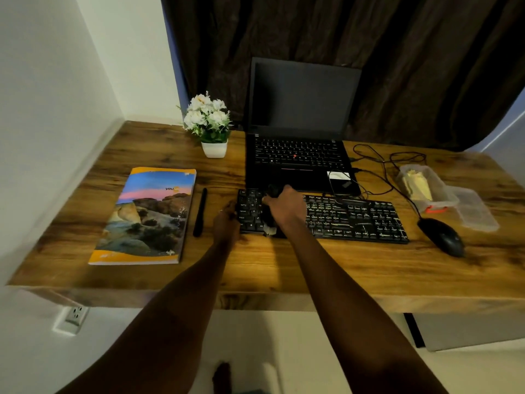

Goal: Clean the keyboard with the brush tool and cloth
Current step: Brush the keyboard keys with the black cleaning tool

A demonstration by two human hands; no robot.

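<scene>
Right hand (284,207) grips brush (270,223), bristles toward person.

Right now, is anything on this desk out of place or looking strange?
Mostly tidy. The mouse cables lie in loose loops beside the laptop, and the clear container stands open, its lid lying beside it. Nothing looks spilled or broken.

right hand (284,207) grips brush tool (270,223) on keyboard (355,220) | left hand (227,223) at keyboard's left edge
</scene>
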